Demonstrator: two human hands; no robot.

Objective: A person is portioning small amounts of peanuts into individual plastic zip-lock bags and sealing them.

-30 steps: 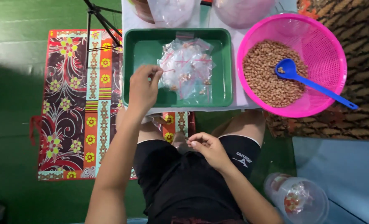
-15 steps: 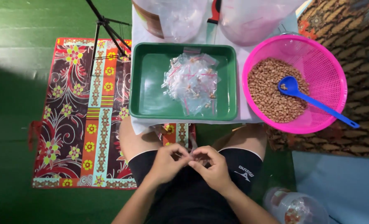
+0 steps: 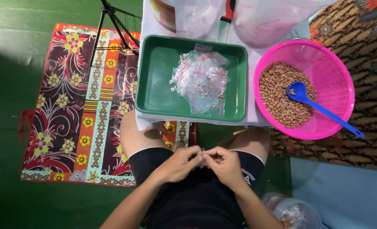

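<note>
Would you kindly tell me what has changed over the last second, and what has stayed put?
The left hand left the pile of small clear bags in the green tray and came back to the lap, where it now meets the right hand; both pinch a small clear bag between them. The tray, the pink basket of peanuts and the blue scoop lie as before.

Home floor: patterned mat (image 3: pixel 74 106), low table (image 3: pixel 252 121)
</note>
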